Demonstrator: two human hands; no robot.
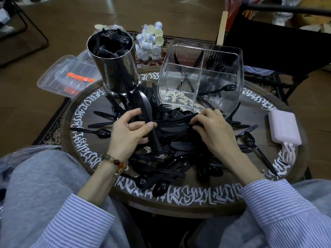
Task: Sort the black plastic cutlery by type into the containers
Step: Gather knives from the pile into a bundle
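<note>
while hands [129,129] sort, a power bank [284,127] flanks the cutlery pile [172,140]

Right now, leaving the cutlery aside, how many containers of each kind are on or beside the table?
Steel canister: 1
Clear ribbed divided bin: 1
Clear flat plastic box: 1
Total: 3

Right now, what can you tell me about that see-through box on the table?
The clear box looks like ribbed transparent plastic, with rounded corners and an open top. Inner walls split it into compartments. It stands upright on the round table, at the far side, right of the shiny metal canister. A few black pieces are inside; a black spoon shows at its right wall. The cutlery pile reaches its near edge.
</note>
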